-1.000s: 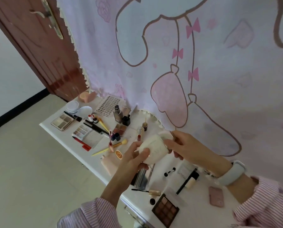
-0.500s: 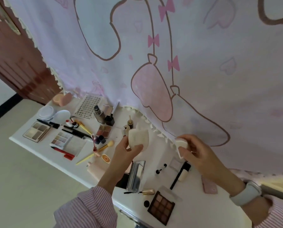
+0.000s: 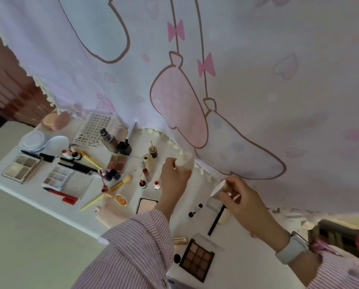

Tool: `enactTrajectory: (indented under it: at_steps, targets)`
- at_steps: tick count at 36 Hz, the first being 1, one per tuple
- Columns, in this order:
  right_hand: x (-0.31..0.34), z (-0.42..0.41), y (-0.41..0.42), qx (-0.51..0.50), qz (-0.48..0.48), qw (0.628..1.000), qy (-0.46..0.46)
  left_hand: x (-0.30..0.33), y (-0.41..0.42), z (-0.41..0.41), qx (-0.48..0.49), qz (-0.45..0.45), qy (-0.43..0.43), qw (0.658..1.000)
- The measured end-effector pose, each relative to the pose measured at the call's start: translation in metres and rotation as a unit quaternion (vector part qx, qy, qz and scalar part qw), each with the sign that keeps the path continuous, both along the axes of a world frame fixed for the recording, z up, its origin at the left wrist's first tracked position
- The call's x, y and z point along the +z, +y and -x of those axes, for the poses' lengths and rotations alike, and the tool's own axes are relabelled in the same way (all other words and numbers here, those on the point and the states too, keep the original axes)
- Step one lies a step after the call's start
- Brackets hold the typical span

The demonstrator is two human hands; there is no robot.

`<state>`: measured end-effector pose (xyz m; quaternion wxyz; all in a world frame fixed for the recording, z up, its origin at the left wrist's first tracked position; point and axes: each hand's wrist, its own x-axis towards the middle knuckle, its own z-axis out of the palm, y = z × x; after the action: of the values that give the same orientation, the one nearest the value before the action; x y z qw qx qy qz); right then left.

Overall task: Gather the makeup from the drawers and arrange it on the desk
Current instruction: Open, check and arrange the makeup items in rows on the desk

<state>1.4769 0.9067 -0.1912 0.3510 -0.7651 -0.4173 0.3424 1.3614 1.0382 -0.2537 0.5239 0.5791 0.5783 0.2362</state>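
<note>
Much of the makeup already lies on the desk (image 3: 237, 263): palettes (image 3: 21, 167) at the left, then brushes (image 3: 103, 197) and small bottles (image 3: 149, 161). Near the middle, the left hand (image 3: 174, 176) curls its fingers round a white sponge (image 3: 185, 160), held just above the desk's back edge. The right hand (image 3: 237, 197) pinches a second sponge (image 3: 218, 189). Both are not yet set down; the drawers are out of view.

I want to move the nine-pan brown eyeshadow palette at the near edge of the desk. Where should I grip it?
Pinch the brown eyeshadow palette across its two long side edges, from above. It lies flat and open on the desk, so only the thin rim is graspable; keep fingertips off the exposed powder pans.
</note>
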Motion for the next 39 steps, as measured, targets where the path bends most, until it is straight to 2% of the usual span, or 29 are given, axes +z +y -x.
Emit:
enactTrajectory:
  at_steps: [6,16,23,31,39]
  targets:
    - [-0.005,-0.005,-0.01,-0.009,0.022,1.0,0.02,-0.009,-0.007,-0.008,-0.033,-0.001,0.042,0.999]
    - [-0.011,-0.015,-0.014,-0.021,0.045,0.999,0.021,-0.026,0.006,-0.015,-0.017,0.005,0.123,0.992]
    - [-0.018,-0.012,-0.012,0.006,0.076,0.997,0.007,-0.033,0.008,-0.015,-0.027,0.015,0.171,0.985]
    - [-0.02,-0.006,-0.003,0.026,0.072,0.997,0.001,-0.031,0.009,-0.013,-0.048,0.015,0.146,0.988]
    - [-0.028,-0.001,0.011,0.028,0.069,0.997,0.018,-0.001,-0.016,0.018,-0.103,-0.079,0.106,0.986]
